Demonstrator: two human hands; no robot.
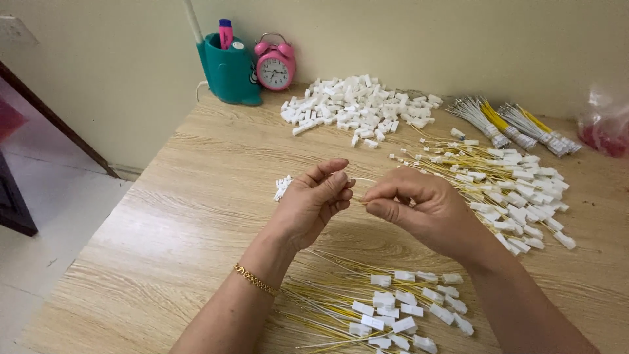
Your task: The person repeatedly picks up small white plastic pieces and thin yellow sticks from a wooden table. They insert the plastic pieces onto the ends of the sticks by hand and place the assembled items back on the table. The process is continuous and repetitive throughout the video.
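Note:
My left hand (314, 200) and my right hand (419, 206) meet above the middle of the wooden table (196, 196). Both pinch thin wires (362, 181) that run between their fingertips; whatever sits at the wire ends is hidden by my fingers. A gold bracelet (255, 280) circles my left wrist. Below my hands lies a pile of yellow and white wires with white connectors (386, 308). A larger pile of the same wired connectors (511, 190) spreads to the right of my right hand. A few loose white connectors (282, 187) lie just left of my left hand.
A heap of loose white connector housings (357, 108) lies at the back. Tied bundles of bare wires (511, 124) rest at the back right, near a clear bag with red contents (606, 124). A teal pen holder (229, 69) and pink alarm clock (275, 63) stand against the wall.

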